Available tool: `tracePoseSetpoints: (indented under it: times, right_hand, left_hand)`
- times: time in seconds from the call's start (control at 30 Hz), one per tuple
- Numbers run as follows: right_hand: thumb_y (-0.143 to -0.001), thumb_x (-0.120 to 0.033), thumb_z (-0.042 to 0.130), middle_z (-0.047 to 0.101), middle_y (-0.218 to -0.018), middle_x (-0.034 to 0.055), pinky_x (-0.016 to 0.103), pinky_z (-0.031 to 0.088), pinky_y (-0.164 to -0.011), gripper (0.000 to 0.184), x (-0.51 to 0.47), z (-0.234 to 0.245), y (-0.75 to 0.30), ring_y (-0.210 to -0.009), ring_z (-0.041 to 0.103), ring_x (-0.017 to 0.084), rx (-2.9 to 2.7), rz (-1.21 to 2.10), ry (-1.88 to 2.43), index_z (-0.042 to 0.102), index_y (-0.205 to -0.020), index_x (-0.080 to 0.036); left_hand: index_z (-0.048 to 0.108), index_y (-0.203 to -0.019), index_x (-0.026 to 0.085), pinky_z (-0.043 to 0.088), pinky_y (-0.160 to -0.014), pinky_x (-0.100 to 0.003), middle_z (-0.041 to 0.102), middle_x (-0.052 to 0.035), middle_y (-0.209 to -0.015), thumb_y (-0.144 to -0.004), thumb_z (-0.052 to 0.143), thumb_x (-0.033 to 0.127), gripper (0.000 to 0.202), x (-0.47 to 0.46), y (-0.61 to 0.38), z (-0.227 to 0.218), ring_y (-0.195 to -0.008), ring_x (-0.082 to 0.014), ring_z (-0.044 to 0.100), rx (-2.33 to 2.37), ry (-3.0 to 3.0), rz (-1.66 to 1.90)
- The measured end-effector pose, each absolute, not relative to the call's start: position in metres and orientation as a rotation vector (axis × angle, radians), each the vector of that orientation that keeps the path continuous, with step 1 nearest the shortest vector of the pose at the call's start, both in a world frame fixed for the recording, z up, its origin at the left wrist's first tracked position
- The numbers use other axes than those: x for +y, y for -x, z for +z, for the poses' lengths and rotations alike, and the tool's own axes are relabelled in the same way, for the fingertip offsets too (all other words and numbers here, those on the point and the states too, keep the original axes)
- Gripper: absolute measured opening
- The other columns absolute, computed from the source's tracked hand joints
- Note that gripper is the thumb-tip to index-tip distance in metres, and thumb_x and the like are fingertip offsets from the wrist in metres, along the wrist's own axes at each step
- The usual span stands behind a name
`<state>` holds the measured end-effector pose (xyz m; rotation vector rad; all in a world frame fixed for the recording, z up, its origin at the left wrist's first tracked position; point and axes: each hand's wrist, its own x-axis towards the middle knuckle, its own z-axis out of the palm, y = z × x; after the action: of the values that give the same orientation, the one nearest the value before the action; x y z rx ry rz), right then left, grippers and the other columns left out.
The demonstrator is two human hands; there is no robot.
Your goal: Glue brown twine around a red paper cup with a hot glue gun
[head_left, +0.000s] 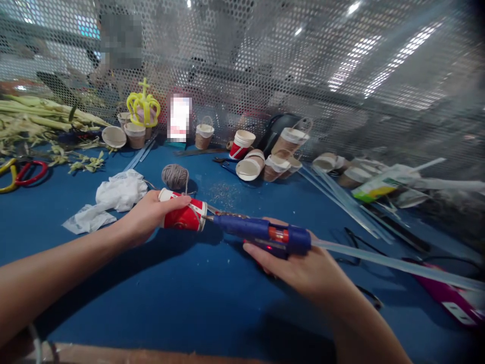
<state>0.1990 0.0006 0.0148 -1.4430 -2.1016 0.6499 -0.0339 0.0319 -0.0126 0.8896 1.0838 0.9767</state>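
My left hand (pixel 149 215) is wrapped round a red and white paper cup (pixel 185 215) lying on its side above the blue table (pixel 170 298). My right hand (pixel 299 265) grips a blue hot glue gun (pixel 265 233) with a clear glue stick (pixel 397 263) running out of its back to the right. The gun's nozzle touches the cup near its wide end. A thin strand of twine lies across the cup. A ball of grey twine (pixel 175 176) sits just behind the cup.
Crumpled white plastic (pixel 113 194) lies to the left. Several paper cups (pixel 265 156), a yellow crown (pixel 143 107), green stalks (pixel 41 121), scissors (pixel 22 174) and clear glue sticks (pixel 337 194) line the back. A perforated metal screen (pixel 303 65) closes the far side.
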Motion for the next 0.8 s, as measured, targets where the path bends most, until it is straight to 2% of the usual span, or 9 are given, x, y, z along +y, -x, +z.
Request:
tracePoseSetpoints:
  times: [0.23,0.53,0.8]
  right_hand:
    - [-0.07,-0.038,0.058,0.059,-0.059,0.0002,0.033,0.049,-0.056,0.018,-0.0003,0.0095,-0.2026,-0.052,0.056,0.017,-2.182,0.401,1.367,0.051,-0.064,-0.022]
    - [-0.073,-0.032,0.058,0.057,-0.06,-0.0006,0.029,0.045,-0.05,0.014,-0.0011,0.0133,-0.2022,-0.051,0.055,0.015,-2.226,0.384,1.324,0.051,-0.065,-0.022]
    - [-0.073,-0.035,0.057,0.057,-0.06,-0.0001,0.028,0.045,-0.051,0.017,-0.0013,0.0143,-0.2025,-0.053,0.054,0.016,-2.217,0.445,1.378,0.051,-0.065,-0.021]
  left_hand:
    - [0.066,-0.062,0.013,0.045,-0.055,-0.021,0.069,-0.0034,-0.06,-0.066,0.067,0.031,0.018,0.0324,0.0327,-0.0143,-0.054,-0.0121,0.06,1.079,-0.881,0.963]
    - [0.065,-0.06,0.014,0.043,-0.052,-0.019,0.068,-0.0016,-0.057,-0.067,0.067,0.028,0.016,0.0299,0.0312,-0.0135,-0.052,-0.0104,0.058,1.095,-0.882,0.991]
    - [0.065,-0.063,0.014,0.043,-0.054,-0.019,0.068,-0.0017,-0.059,-0.065,0.069,0.031,0.017,0.0282,0.0316,-0.015,-0.054,-0.0108,0.059,1.082,-0.902,1.003]
